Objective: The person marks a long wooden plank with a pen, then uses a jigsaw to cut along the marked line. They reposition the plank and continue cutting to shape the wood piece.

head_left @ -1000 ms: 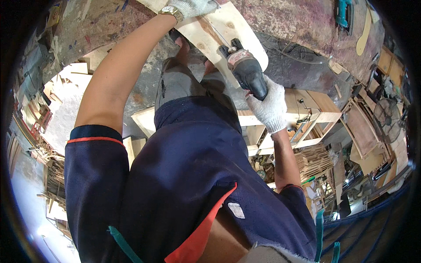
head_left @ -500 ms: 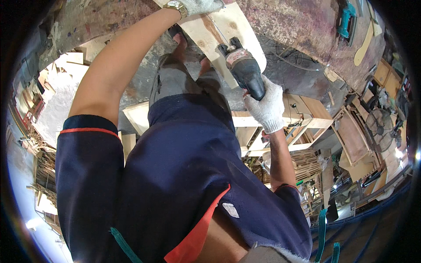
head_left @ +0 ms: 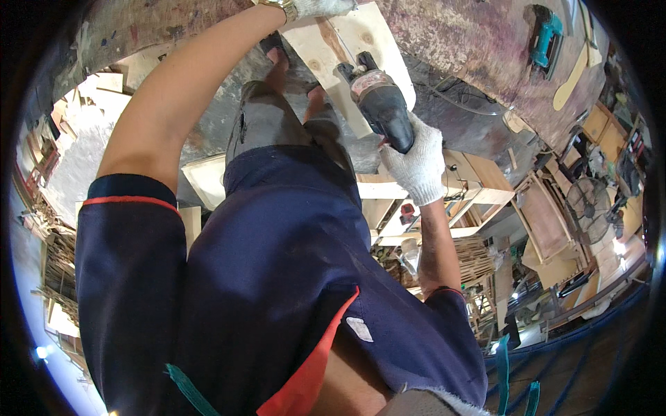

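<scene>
My right hand (head_left: 418, 161), in a white knitted glove, grips the rear of a jigsaw (head_left: 381, 107) with a black and faded red body. The jigsaw rests on a pale plywood board (head_left: 385, 48), which juts over the near edge of the workbench. A thin line and a brown grain streak run along the board ahead of the tool. The blade is hidden beneath the jigsaw. My left hand (head_left: 322, 7), also gloved, lies on the far left part of the board with fingers stretched out, partly cut off by the picture's upper edge.
A teal power tool (head_left: 547, 38) lies on the stained workbench (head_left: 465, 41) at right, beside a thin curved wooden piece (head_left: 570, 84). A cable (head_left: 461, 98) runs under the bench edge. Wooden frames (head_left: 479, 191) and a standing fan (head_left: 593, 208) are at right. Wood scraps (head_left: 97, 93) lie at left.
The whole view has shifted slightly, so most things sit a little further left. The jigsaw has barely moved on the board, and both hands keep their places.
</scene>
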A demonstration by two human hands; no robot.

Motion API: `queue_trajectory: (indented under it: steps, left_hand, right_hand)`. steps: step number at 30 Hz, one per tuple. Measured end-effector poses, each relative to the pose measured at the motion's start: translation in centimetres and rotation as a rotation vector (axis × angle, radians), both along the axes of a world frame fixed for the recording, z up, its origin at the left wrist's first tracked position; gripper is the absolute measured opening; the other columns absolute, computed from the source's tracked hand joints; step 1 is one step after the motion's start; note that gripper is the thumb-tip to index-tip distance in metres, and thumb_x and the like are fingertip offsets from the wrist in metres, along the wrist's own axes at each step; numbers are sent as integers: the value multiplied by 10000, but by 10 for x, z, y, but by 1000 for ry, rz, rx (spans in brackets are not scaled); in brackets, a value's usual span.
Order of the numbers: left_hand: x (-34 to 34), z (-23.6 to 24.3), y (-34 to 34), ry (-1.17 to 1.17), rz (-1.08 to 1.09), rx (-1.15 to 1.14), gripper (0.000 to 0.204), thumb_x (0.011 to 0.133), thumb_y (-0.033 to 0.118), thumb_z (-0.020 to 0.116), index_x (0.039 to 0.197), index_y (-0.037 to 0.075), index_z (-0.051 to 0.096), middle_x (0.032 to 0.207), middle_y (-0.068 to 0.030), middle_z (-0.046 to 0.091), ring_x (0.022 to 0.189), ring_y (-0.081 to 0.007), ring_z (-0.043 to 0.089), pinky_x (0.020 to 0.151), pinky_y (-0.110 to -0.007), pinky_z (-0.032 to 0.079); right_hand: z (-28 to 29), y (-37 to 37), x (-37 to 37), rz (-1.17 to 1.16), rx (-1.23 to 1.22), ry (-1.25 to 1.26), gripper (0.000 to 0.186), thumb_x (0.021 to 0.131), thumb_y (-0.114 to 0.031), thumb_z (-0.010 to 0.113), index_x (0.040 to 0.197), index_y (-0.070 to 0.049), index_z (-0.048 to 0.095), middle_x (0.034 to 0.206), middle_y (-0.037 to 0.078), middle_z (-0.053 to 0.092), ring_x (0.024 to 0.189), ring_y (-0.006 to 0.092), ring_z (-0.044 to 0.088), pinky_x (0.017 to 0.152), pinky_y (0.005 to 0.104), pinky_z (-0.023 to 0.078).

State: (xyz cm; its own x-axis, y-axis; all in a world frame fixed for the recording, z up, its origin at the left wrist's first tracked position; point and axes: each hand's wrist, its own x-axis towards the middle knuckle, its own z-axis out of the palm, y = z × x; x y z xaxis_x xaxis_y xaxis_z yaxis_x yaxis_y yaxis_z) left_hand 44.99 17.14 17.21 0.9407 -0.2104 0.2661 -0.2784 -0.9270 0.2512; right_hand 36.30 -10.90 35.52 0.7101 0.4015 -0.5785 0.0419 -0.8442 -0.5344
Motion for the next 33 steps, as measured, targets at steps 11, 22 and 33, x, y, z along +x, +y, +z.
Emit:
queue_trajectory:
  steps: [11,22,33]
  left_hand:
    - [-7,11,2,8,37,1,501,770,516,693,1001,89,569,1017,-103,571,1061,-317,547,1001,-550,382]
    - [-10,8,6,-37,-9,-43,520,817,508,677,1063,54,617,1053,-125,600,1053,-317,560,998,-487,403]
    - [-10,14,3,-94,-3,26,477,814,498,679,1012,66,636,997,-110,611,1026,-299,569,965,-456,411]
  right_hand:
    - [-8,-4,2,14,-78,78,553,674,-270,800,1120,38,690,849,240,711,815,401,699,816,462,540]
    - [-17,-7,4,81,-115,33,577,670,-272,786,1157,23,690,923,250,715,868,426,682,840,468,535]
    - [-10,7,9,69,13,-15,266,720,-87,735,962,21,716,782,142,741,729,175,732,701,332,551]
